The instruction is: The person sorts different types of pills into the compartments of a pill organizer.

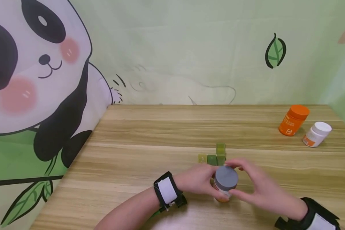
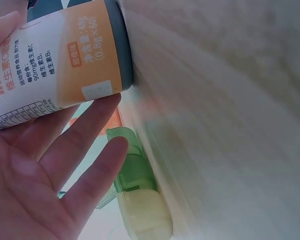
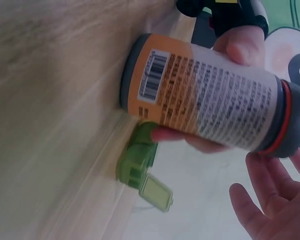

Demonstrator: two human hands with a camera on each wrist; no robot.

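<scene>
A supplement bottle [image 1: 222, 191] with a grey lid [image 1: 226, 176] and an orange-and-white label stands upright on the table, apparently touching it. My left hand [image 1: 197, 179] grips its body from the left; the left wrist view shows the printed label [image 2: 65, 60] close up. From the right, my right hand [image 1: 260, 188] has its thumb and fingertips round the lid. A red ring [image 3: 285, 117] shows just below the lid in the right wrist view. Behind the bottle lies a small green pill organizer [image 1: 211, 159], one flap [image 1: 220, 149] raised; the hands partly hide it.
At the back right of the wooden table [image 1: 149, 134] stand an orange bottle [image 1: 294, 120] and a smaller white bottle [image 1: 317, 134]. A fabric backdrop with a panda picture [image 1: 54, 73] hangs behind and to the left.
</scene>
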